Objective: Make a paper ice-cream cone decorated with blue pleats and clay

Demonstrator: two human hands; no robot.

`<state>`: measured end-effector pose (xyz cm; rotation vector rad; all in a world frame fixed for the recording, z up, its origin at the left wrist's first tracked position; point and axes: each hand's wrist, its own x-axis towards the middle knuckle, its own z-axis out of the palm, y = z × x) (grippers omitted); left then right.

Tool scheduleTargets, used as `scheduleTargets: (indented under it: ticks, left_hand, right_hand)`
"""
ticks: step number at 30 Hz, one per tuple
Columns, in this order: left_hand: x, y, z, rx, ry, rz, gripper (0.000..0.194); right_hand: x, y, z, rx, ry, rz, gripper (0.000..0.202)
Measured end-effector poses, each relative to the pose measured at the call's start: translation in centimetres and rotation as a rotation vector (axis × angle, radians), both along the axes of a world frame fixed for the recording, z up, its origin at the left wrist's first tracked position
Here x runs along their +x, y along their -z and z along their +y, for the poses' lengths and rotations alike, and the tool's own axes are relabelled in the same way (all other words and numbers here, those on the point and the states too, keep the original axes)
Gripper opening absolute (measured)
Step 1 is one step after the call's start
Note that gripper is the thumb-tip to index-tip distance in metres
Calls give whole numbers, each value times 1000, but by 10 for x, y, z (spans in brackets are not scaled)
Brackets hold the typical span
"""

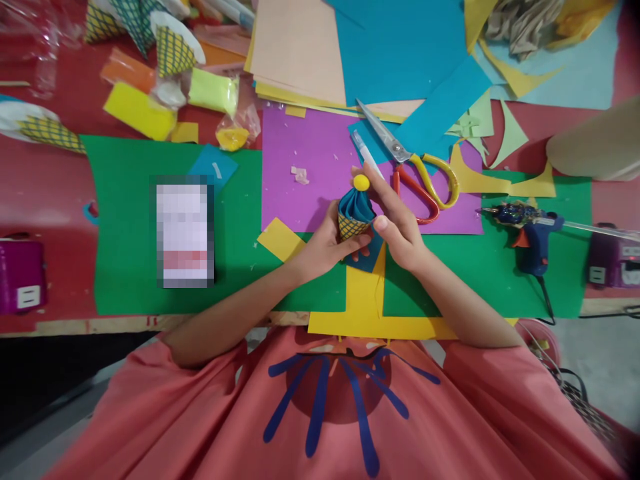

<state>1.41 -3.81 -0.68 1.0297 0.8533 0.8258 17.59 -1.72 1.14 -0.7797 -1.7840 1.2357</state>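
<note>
A small paper ice cream cone [354, 217] has a yellow lattice-patterned base, pleated blue swirls and a round yellow ball on top. My left hand [327, 243] is closed around its lower part, keeping it upright over the sheets on the table. At the cone's right side is my right hand [400, 230], its index finger stretched up near the yellow ball and its thumb apart. Whether those fingertips touch the cone I cannot tell. Just beyond lie scissors [399, 152] with one yellow and one red handle, and a white pen-like stick [367, 153].
To the right rests a blue glue gun [536, 243] with a cord. A blurred phone [183, 230] lies on the green sheet [125, 200] at left. Clay packets [140, 110], more lattice cones [173, 50] and stacked coloured paper [300, 47] fill the back. A pale cylinder [597, 143] stands far right.
</note>
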Motion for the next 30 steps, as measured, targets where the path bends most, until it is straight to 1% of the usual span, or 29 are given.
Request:
scheduleTargets:
  ticks: [5, 9, 12, 14, 16, 18, 20, 22, 24, 26, 30]
  left_hand:
    - [0, -1, 0, -14, 13, 7, 60]
    - [0, -2, 0, -35, 25, 12, 61]
    - [0, -2, -1, -46, 36, 22, 61]
    - [0, -1, -1, -34, 23, 23, 60]
    - [-2, 0, -1, 8, -25, 24, 57]
    - [-4, 3, 1, 89, -107, 39, 55]
    - [-8, 6, 5, 176, -183, 52, 58]
    - [-11, 9, 8, 224, -218, 50, 63]
    - [-13, 10, 11, 225, -204, 69, 66]
    - [-13, 11, 12, 203, -159, 105, 67]
    - [-8, 15, 9, 202, -90, 136, 65]
  right_hand:
    - [3, 3, 2, 46, 18, 18, 61]
    - [7, 5, 3, 88, 35, -78, 60]
    - [8, 6, 4, 69, 49, -147, 67]
    - [7, 6, 3, 55, 61, -154, 70]
    - [6, 7, 1, 56, 94, -105, 71]
    - [3, 8, -1, 39, 151, -50, 67]
    - [0, 8, -3, -12, 189, -41, 59]
    - [-3, 8, -6, -57, 182, -79, 52]
    - [-6, 8, -8, -63, 175, -117, 52]
    - [-10, 9, -10, -72, 178, -135, 56]
    - [-16, 16, -15, -155, 204, -114, 58]
